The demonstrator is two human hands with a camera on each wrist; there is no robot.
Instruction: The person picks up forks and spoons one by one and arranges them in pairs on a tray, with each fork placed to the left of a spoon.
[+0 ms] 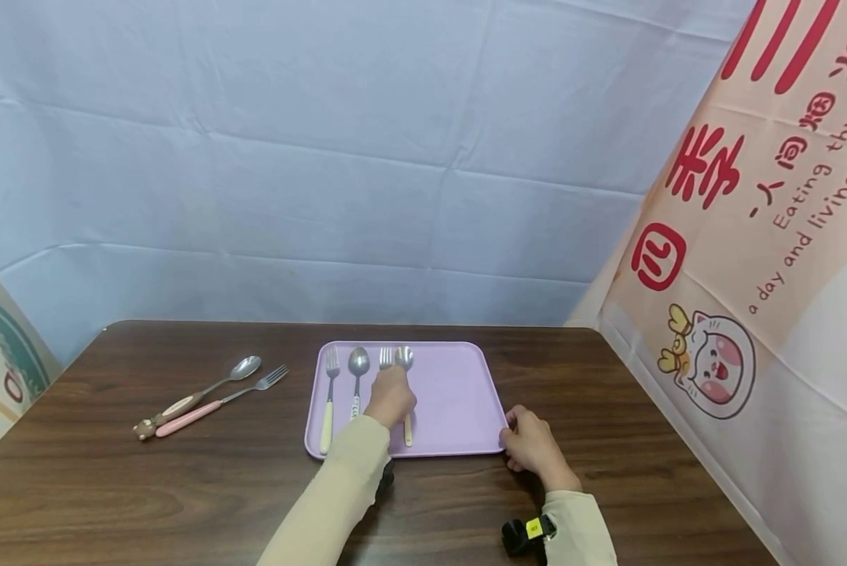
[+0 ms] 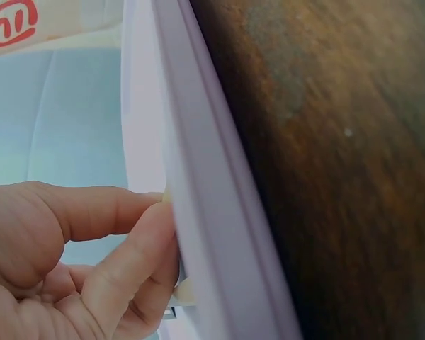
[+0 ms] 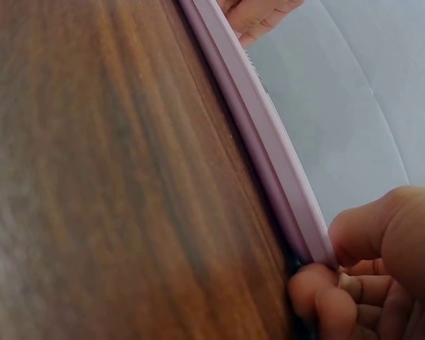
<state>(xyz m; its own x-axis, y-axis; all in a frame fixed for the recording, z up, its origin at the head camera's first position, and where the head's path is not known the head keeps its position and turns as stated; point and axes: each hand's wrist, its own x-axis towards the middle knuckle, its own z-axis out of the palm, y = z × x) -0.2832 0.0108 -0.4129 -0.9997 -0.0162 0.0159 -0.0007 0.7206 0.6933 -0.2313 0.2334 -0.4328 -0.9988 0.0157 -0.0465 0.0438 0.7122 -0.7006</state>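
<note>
On the table lies a lilac tray [image 1: 455, 401], with forks and spoons set upright along its left half. My left hand [image 1: 391, 397] reaches over it and pinches the pale handle of the rightmost spoon [image 1: 408, 432]. In the left wrist view, thumb and fingers meet just above the tray rim [image 2: 212, 184]. Beside that spoon is a fork [image 1: 386, 358], its handle hidden by the hand. Further left are a spoon with a patterned handle [image 1: 357, 363] and a cream-handled fork [image 1: 328, 424]. My right hand [image 1: 533, 444] grips the tray's near right corner, thumb above and fingers below.
To the left of the tray, a spoon with a bear-shaped handle end [image 1: 183, 405] and a pink-handled fork [image 1: 190, 418] lie on the brown wooden table [image 1: 148, 503]. Pale blue cloth [image 1: 324, 196] hangs behind, and a printed cloth [image 1: 770, 314] hangs at the right.
</note>
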